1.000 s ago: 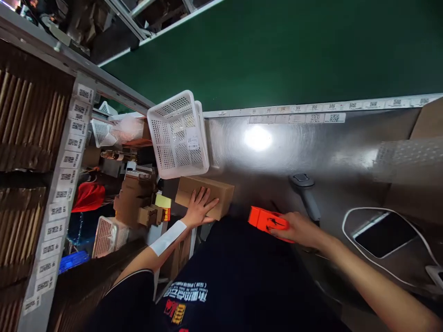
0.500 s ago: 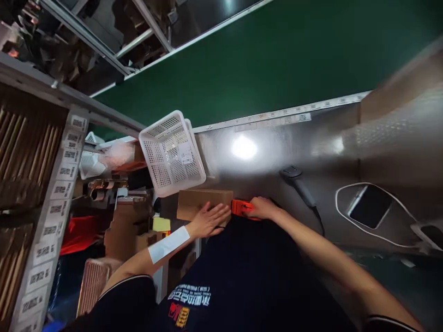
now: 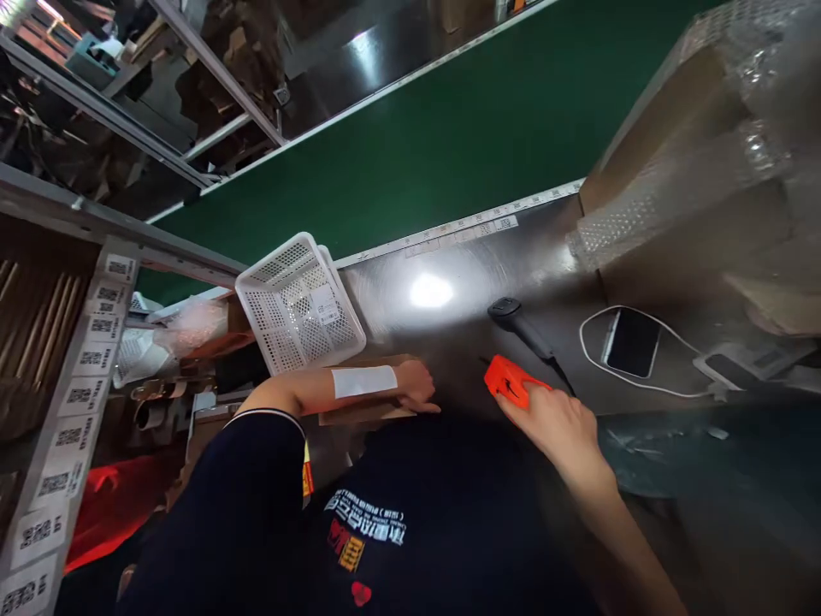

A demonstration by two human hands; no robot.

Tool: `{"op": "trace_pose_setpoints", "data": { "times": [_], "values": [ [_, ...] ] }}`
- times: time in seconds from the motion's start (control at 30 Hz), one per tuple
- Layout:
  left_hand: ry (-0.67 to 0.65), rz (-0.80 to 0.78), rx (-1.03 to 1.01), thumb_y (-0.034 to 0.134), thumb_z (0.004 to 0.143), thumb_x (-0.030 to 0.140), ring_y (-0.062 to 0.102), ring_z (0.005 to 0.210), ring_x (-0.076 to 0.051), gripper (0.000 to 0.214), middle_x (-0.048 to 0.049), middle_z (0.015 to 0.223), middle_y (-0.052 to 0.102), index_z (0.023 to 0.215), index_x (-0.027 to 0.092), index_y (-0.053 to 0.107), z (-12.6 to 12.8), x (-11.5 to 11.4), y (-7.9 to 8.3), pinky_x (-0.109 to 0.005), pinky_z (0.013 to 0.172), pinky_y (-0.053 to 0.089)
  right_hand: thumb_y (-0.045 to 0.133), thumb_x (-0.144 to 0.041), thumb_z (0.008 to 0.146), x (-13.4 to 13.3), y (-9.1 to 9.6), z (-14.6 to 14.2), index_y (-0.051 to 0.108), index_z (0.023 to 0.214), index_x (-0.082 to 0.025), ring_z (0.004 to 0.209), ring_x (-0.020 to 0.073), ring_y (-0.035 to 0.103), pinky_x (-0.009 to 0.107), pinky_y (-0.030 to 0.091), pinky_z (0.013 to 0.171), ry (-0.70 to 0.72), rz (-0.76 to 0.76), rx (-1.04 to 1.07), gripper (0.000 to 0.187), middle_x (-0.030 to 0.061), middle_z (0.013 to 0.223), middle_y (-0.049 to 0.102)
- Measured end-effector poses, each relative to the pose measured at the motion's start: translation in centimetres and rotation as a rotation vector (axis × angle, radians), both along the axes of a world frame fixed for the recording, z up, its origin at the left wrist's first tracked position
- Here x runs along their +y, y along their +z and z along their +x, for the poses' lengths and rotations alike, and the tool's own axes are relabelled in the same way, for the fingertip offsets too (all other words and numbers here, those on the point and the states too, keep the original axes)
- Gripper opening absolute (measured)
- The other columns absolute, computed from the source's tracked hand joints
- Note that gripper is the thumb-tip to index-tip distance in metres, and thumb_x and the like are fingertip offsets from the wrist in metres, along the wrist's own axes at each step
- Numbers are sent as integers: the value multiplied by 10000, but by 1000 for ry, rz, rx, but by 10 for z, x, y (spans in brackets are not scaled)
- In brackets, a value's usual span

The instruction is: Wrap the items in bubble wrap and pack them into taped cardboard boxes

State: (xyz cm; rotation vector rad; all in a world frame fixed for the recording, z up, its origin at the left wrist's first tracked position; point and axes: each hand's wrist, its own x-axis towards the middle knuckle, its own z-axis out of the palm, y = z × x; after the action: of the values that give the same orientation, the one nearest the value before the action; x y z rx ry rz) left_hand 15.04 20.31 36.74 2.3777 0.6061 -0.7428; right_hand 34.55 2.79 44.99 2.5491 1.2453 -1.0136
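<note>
A brown cardboard box [image 3: 359,416] lies near the table's front edge, largely covered by my left forearm. At its right end is my left hand [image 3: 416,383], fingers curled and thumb pointing right. The hand seems to grip that end, though the fingertips are hidden. To the right, apart from the box, my right hand [image 3: 557,421] is closed around an orange tape dispenser [image 3: 510,382]. Behind the dispenser lies a dark handheld scanner [image 3: 522,328] with its cable. A white patch sits on my left forearm.
Two nested white plastic baskets [image 3: 301,308] stand behind the box. A smartphone [image 3: 633,344] lies inside a white cable loop at right. Bubble wrap [image 3: 619,227] and large cardboard take up the far right. The green conveyor belt [image 3: 436,158] runs along the back.
My right hand has moved the tape dispenser right, away from the box. My left hand has turned from flat on the box to curled at its right end. The view has shifted right.
</note>
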Motion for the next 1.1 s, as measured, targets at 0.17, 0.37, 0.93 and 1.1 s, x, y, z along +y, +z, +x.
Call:
{"op": "trace_pose_setpoints", "data": {
  "times": [0.17,0.37,0.93,1.1],
  "values": [
    [-149,122,36,430,989,699,735,881,-318,707,-162,784,748,711,144,768,20,15,19,-418,841,516,446,-707,900,-78,-39,-14,767,973,-280,852,353,745,378,492,664,-338,76,266,539,124,884,793],
    [198,387,4,201,1070,615,733,927,-291,778,-165,914,768,932,139,800,40,44,32,-395,838,516,450,-775,841,-127,-61,-31,732,807,-260,725,301,703,364,500,640,-522,114,354,588,88,745,754],
    [1233,-862,-449,390,887,861,677,752,-230,862,-136,821,732,990,102,784,-67,-77,49,-345,688,529,743,-588,757,-20,11,-4,677,687,-173,557,117,407,273,319,509,144,378,865,425,-2,598,527],
    [1349,-1122,-679,704,763,777,679,904,-210,660,-139,1054,752,842,129,798,-82,-101,72,-287,761,527,711,-567,816,-7,33,-7,681,734,-177,541,116,412,270,316,496,274,329,843,399,-8,593,526]
  ]
}}
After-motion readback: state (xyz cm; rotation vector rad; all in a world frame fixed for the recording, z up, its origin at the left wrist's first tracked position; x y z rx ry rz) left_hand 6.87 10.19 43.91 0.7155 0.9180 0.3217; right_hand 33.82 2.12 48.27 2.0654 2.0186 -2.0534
